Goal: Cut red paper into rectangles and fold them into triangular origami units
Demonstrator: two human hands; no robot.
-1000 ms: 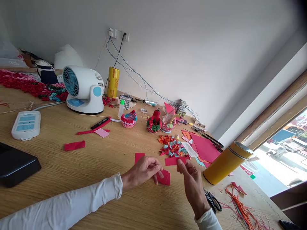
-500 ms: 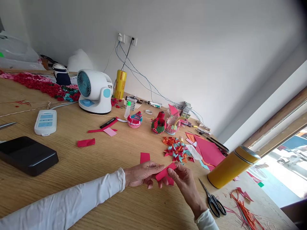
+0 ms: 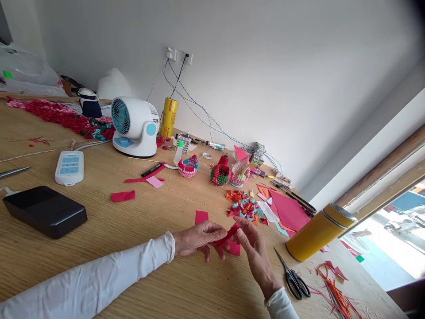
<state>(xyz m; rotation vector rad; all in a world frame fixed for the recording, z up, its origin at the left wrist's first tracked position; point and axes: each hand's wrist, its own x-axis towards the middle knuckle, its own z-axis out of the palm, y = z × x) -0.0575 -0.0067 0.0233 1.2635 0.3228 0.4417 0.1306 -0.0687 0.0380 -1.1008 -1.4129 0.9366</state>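
Note:
A narrow folded strip of red paper is pinched at its lower end between the thumb and fingers of my left hand. My right hand has its thumb and fingertips around the upper end of the same strip, lightly bent. Behind my left hand lies a flat red paper piece on the table, partly covered. Another red piece shows below the strip, between the two hands.
Scissors and a yellow flask stand at the right, with orange paper shreds nearby. Beyond my hands are small folded paper pieces and red sheets. A black power bank and a fan are left.
The red strip has turned, so it shows a narrower edge. My right fingers have loosened and lifted a little at its upper end. The view has shifted slightly.

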